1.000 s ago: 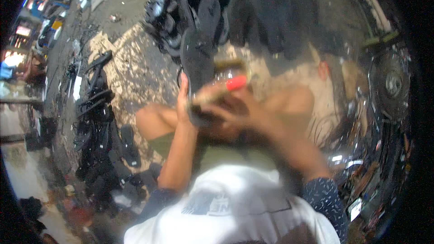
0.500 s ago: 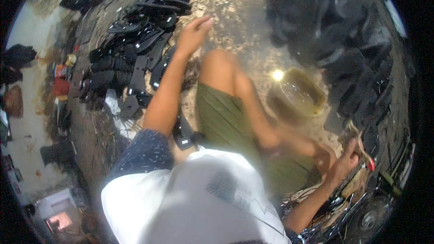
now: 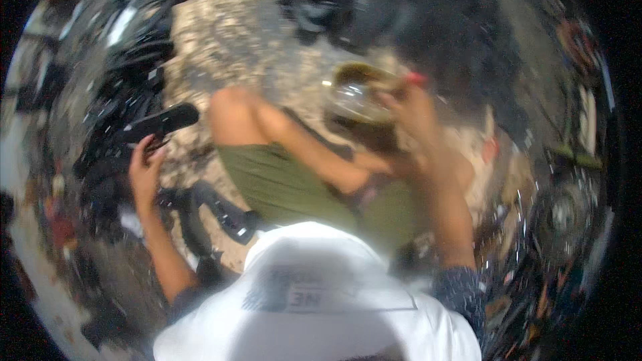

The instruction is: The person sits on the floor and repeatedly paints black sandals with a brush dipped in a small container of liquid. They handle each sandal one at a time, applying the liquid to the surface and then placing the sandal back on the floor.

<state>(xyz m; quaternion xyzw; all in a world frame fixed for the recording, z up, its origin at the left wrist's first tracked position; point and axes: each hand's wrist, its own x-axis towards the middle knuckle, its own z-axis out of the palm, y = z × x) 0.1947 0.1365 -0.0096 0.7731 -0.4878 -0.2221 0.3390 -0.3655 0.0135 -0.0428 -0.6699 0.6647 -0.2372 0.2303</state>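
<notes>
Since half a second ago our view has swung: the left hand (image 3: pixel 144 170), which then reached out to the black pieces at the upper left, now sits lower at the left of the frame with a black flat piece (image 3: pixel 160 122) in it, and the right hand (image 3: pixel 414 115), then low at the right edge, is now raised at the upper right of centre beside the bowl (image 3: pixel 354 93). By size, we see first the sandy ground (image 3: pixel 234 33) filling the upper middle, then the white shirt (image 3: pixel 307 294) at the bottom centre, then the green shorts (image 3: pixel 281 184) over our folded legs in the middle. A heap of black parts (image 3: pixel 127 67) runs down the left side, and more dark parts (image 3: pixel 414 7) lie blurred across the top right. Smaller, the yellowish bowl stands on the ground just above the knee, right of centre. Our left hand is curled about the near end of the black flat piece, which points up and to the right, lifted over the heap. Our right hand is closed around a tool with a red tip (image 3: pixel 418 79) that shows above the fingers, just beside the bowl's right rim; blur keeps us from telling whether the tool touches the bowl.
</notes>
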